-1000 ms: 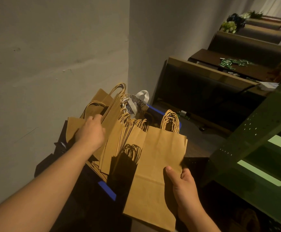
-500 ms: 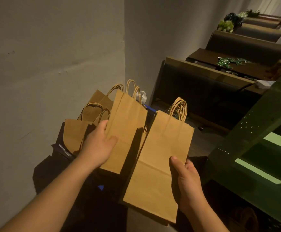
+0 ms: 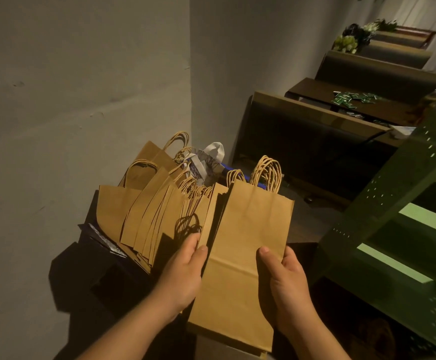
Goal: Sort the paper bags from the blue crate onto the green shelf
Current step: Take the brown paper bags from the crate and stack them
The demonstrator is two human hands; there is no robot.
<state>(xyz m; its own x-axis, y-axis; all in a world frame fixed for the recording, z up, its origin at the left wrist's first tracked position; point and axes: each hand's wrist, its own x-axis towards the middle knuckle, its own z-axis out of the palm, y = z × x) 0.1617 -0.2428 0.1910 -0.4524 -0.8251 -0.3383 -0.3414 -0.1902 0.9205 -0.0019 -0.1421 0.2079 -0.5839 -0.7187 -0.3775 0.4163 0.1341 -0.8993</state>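
Both hands pinch the stack (image 3: 245,245): left hand (image 3: 183,271) thumb on top, right hand (image 3: 284,276) likewise; loose bags could fan apart; handles (image 3: 267,172) may snag the shelf (image 3: 398,203).

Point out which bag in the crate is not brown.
The white patterned bag at the back, with white handles; every other paper bag standing there is plain brown with twisted handles.

Dim room: a plain grey wall (image 3: 82,100) on the left, dark wooden benches (image 3: 315,141) beyond.

Matt brown kraft-paper bags (image 3: 248,245) with twisted paper handles; the green shelf (image 3: 393,203) is perforated painted metal.
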